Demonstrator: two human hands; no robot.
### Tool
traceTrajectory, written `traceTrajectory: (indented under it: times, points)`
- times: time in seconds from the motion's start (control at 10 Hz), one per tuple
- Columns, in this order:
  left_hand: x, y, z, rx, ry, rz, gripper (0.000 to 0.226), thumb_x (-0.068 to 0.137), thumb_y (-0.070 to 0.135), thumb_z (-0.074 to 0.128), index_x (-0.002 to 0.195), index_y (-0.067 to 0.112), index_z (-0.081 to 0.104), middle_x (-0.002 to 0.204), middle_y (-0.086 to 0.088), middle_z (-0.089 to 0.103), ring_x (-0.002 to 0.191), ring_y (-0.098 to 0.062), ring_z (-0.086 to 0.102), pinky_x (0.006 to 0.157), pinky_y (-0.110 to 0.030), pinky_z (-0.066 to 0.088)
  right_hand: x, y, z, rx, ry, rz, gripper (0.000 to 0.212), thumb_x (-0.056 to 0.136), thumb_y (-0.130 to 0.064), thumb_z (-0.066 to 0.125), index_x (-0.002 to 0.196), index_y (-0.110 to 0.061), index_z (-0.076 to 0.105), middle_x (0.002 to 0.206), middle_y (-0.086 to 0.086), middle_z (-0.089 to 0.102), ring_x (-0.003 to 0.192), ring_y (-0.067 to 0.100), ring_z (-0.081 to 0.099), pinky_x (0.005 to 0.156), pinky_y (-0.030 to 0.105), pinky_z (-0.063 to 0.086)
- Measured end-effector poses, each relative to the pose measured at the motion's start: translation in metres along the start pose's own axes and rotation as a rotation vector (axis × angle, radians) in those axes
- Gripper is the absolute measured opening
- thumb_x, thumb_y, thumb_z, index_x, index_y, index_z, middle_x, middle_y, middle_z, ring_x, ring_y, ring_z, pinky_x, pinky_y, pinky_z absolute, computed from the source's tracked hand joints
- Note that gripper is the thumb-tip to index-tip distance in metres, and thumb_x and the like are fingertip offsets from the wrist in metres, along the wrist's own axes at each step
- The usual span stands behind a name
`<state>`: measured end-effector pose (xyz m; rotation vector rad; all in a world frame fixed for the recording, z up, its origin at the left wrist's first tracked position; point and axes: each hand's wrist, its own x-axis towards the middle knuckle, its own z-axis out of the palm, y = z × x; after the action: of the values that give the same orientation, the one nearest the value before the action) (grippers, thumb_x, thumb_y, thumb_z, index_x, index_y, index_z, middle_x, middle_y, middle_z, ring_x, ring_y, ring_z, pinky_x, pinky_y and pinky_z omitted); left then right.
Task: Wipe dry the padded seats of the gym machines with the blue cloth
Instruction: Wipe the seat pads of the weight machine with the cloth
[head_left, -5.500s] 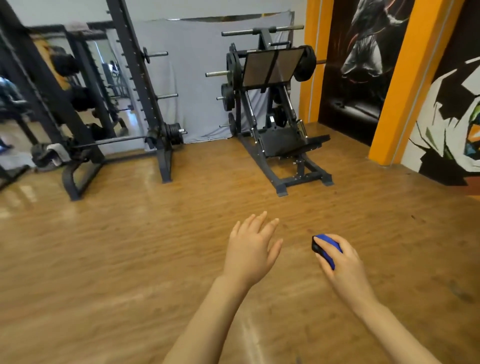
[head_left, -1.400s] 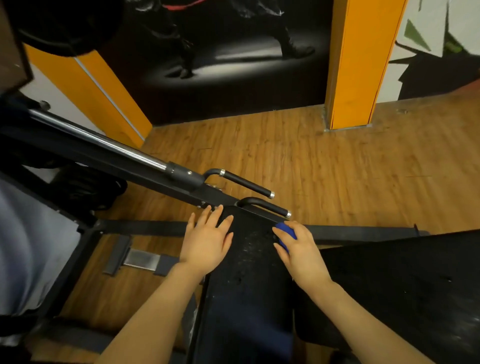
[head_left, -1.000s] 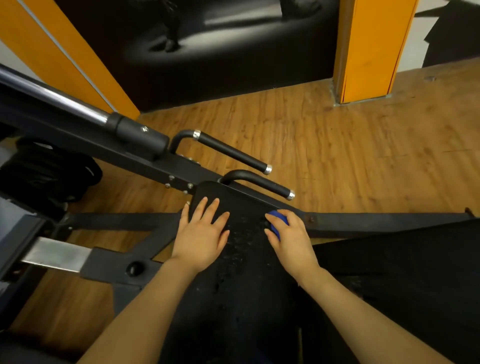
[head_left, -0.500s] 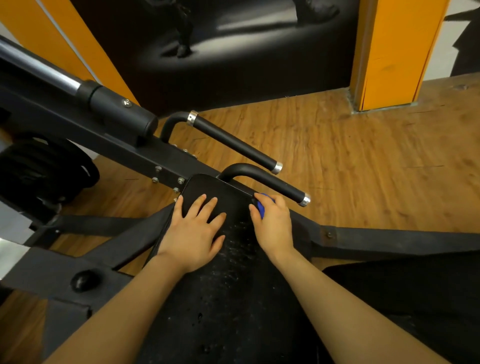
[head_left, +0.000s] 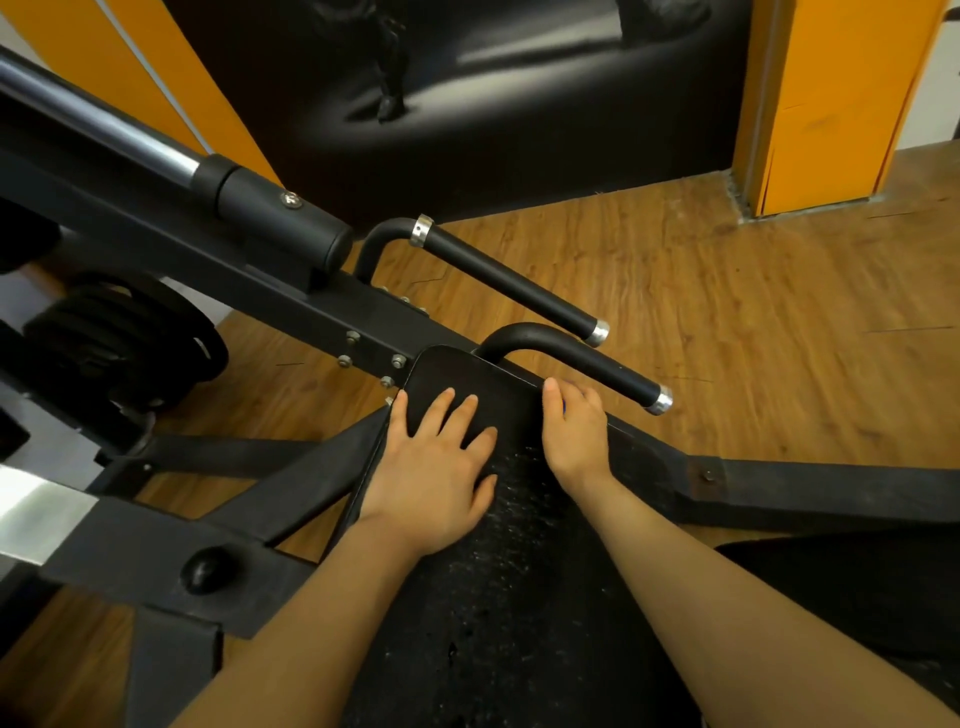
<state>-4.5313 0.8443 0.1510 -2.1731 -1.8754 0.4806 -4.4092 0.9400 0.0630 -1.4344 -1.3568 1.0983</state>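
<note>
Blue shows only as a thin sliver (head_left: 562, 404) at the inner edge of the right hand (head_left: 575, 431), just under the thumb side; that sliver is all of the blue cloth in view, the rest covered by the hand. Right fingers curl down over the far right edge of the padded seat (head_left: 498, 561), bunched together around the cloth, knuckles up, thumb lying forward along the pad. Left hand (head_left: 436, 467) lies flat on the pad beside it, fingers straight and slightly spread, fingertips near the pad's rounded far corner, little finger at the left edge. A narrow strip of black vinyl separates the two hands. Pad surface is black, textured, with pale specks or droplets scattered along its middle between and below the wrists. Both bare forearms run from the lower frame up to the hands. Just beyond the right knuckles, a black curved handle (head_left: 576, 358) with a silver end cap; a second, similar handle (head_left: 509, 280) further out. Black steel frame (head_left: 291, 306) with bolts runs diagonally at left, chrome rod above it, stacked weight plates (head_left: 119, 343) at far left. Wood-plank floor (head_left: 727, 332) beyond, orange pillar (head_left: 831, 98) at upper right, dark mural on the wall.
</note>
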Motion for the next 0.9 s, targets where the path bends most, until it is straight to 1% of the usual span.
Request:
traceTrajectory:
  times: [0.1, 0.2, 0.3, 0.4, 0.6, 0.7, 0.9]
  points:
    - [0.000, 0.001, -0.001, 0.008, -0.014, -0.004, 0.055, 0.100, 0.052, 0.028, 0.152, 0.032, 0.026, 0.164, -0.005, 0.008, 0.150, -0.026, -0.001, 0.116, -0.060, -0.006, -0.004, 0.007, 0.003, -0.129, 0.001, -0.048, 0.038, 0.104, -0.031, 0.036, 0.137, -0.022, 0.052, 0.140, -0.001, 0.046, 0.136, 0.018, 0.037, 0.120, 0.047, 0.018]
    - [-0.001, 0.002, -0.003, 0.017, -0.020, -0.012, 0.055, 0.100, 0.052, 0.028, 0.152, 0.032, 0.025, 0.164, -0.005, 0.008, 0.150, -0.026, -0.002, 0.115, -0.060, -0.007, -0.014, 0.012, 0.004, -0.125, -0.006, -0.064, 0.041, 0.103, -0.026, 0.044, 0.144, -0.020, 0.045, 0.150, 0.001, 0.038, 0.143, 0.019, 0.028, 0.118, 0.044, 0.027]
    - [-0.002, 0.003, -0.004, 0.020, -0.029, -0.017, 0.055, 0.100, 0.051, 0.028, 0.151, 0.032, 0.026, 0.164, -0.005, 0.008, 0.150, -0.026, -0.001, 0.116, -0.060, -0.006, -0.025, 0.011, 0.004, -0.146, -0.014, -0.035, 0.043, 0.103, -0.025, 0.044, 0.146, -0.021, 0.042, 0.155, 0.002, 0.032, 0.147, 0.020, 0.022, 0.119, 0.043, 0.025]
    - [-0.002, 0.004, -0.005, 0.021, -0.035, -0.021, 0.055, 0.100, 0.051, 0.029, 0.151, 0.032, 0.025, 0.164, -0.005, 0.008, 0.150, -0.026, -0.001, 0.116, -0.061, -0.006, -0.039, 0.010, 0.000, -0.175, -0.020, -0.020, 0.044, 0.103, -0.025, 0.044, 0.147, -0.023, 0.040, 0.157, 0.002, 0.028, 0.148, 0.019, 0.019, 0.121, 0.041, 0.022]
    - [-0.001, 0.005, -0.005, 0.029, -0.046, -0.026, 0.055, 0.101, 0.050, 0.028, 0.152, 0.032, 0.022, 0.164, -0.004, 0.004, 0.150, -0.026, -0.004, 0.117, -0.061, -0.005, -0.093, 0.023, -0.008, -0.256, -0.017, -0.037, 0.046, 0.102, -0.028, 0.044, 0.148, -0.029, 0.036, 0.160, -0.005, 0.022, 0.149, 0.010, 0.008, 0.118, 0.030, 0.013]
    - [-0.001, 0.005, -0.005, 0.034, -0.046, -0.027, 0.055, 0.101, 0.051, 0.027, 0.152, 0.033, 0.022, 0.164, -0.004, 0.004, 0.150, -0.026, -0.004, 0.116, -0.060, -0.005, -0.107, 0.030, -0.011, -0.273, -0.050, -0.023, 0.047, 0.102, -0.030, 0.043, 0.148, -0.032, 0.033, 0.161, -0.008, 0.018, 0.148, 0.008, 0.003, 0.114, 0.025, 0.008]
    - [-0.002, 0.004, -0.003, 0.037, -0.035, -0.023, 0.055, 0.100, 0.051, 0.027, 0.152, 0.032, 0.023, 0.164, -0.004, 0.006, 0.150, -0.026, -0.003, 0.116, -0.060, -0.005, -0.081, 0.025, -0.004, -0.216, -0.009, -0.035, 0.044, 0.103, -0.026, 0.043, 0.147, -0.028, 0.038, 0.160, -0.002, 0.023, 0.150, 0.013, 0.005, 0.117, 0.029, 0.010]
